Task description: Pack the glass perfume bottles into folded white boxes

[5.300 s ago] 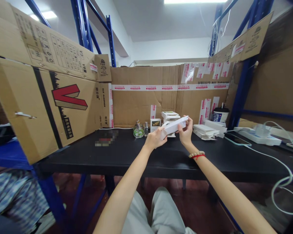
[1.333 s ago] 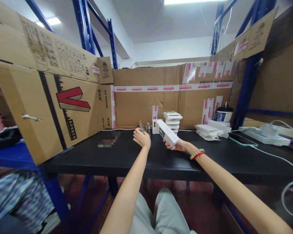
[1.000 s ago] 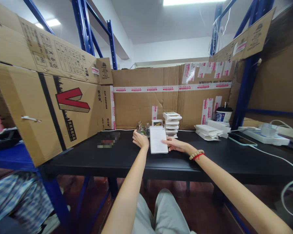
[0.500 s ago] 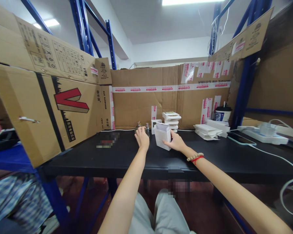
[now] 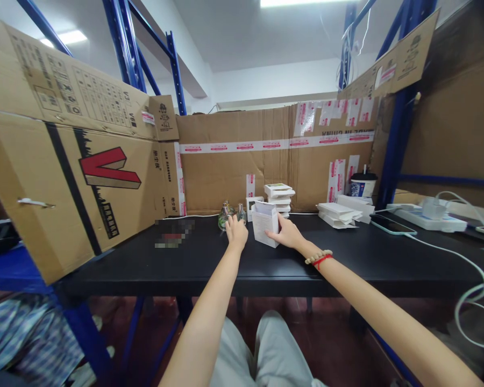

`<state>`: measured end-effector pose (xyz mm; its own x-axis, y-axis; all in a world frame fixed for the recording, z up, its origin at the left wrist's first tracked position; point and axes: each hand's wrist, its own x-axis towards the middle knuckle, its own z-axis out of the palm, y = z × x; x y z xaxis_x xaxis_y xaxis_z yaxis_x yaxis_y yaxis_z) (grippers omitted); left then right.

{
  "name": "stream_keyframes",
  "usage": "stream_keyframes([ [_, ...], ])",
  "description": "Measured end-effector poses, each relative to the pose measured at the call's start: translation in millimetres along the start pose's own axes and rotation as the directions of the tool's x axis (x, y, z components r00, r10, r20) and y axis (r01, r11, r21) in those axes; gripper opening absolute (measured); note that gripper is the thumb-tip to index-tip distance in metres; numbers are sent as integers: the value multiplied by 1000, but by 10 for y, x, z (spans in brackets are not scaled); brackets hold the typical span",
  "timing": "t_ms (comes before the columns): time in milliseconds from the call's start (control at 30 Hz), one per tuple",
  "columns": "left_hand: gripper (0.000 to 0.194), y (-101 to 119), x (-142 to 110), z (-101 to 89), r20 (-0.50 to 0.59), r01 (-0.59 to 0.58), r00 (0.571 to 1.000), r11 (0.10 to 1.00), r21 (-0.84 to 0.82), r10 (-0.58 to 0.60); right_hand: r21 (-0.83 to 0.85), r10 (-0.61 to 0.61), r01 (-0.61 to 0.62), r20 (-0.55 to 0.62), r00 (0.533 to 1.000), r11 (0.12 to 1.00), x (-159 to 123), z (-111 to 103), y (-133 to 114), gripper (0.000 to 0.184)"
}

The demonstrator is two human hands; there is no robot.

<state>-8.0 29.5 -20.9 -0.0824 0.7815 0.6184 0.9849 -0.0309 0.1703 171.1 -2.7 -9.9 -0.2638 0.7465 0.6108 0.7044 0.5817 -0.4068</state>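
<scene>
My right hand is wrapped round the side of a small upright white box with its top flap raised, its base at the black tabletop. To the left, my left hand reaches over the table with curled fingers. Small clear glass bottles stand just beyond it: a rounded one with greenish tints by its fingertips and a narrow-necked one partly behind the fingers. Whatever those fingers hold, if anything, is hidden.
Behind the box rises a stack of white boxes. Flattened white cartons, a lidded cup, a phone and a power strip with cables lie to the right. Cardboard walls enclose the black table.
My left hand has shifted slightly right and nearer, uncovering more of the rounded bottle. The right hand keeps its hold on the white box. The view has turned slightly.
</scene>
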Motion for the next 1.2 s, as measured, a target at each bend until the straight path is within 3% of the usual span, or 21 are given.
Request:
stream_keyframes([
  [267,27,-47,-19,-108,-65,127,989,986,-111,-134,-8,28,-28,12,1000,1000,-2,-23,-16,52],
  [533,22,-14,-22,-161,-165,227,948,942,-249,-272,-26,23,-23,26,999,999,-10,-46,-23,50],
  [700,32,-15,-6,-123,-32,148,985,922,-357,-170,-75,20,-20,3,1000,997,-11,-42,-21,55],
  [900,35,-28,0,-112,9,192,978,874,-445,-210,-89,-7,3,-46,999,996,2,-33,20,50],
  [1067,24,-65,26,-86,70,308,939,737,-602,-335,-118,-8,-2,-84,996,993,7,-46,34,47],
  [1200,33,-88,86,-35,92,350,903,593,-725,-420,-108,-1,-7,-78,997,994,7,-61,29,48],
])
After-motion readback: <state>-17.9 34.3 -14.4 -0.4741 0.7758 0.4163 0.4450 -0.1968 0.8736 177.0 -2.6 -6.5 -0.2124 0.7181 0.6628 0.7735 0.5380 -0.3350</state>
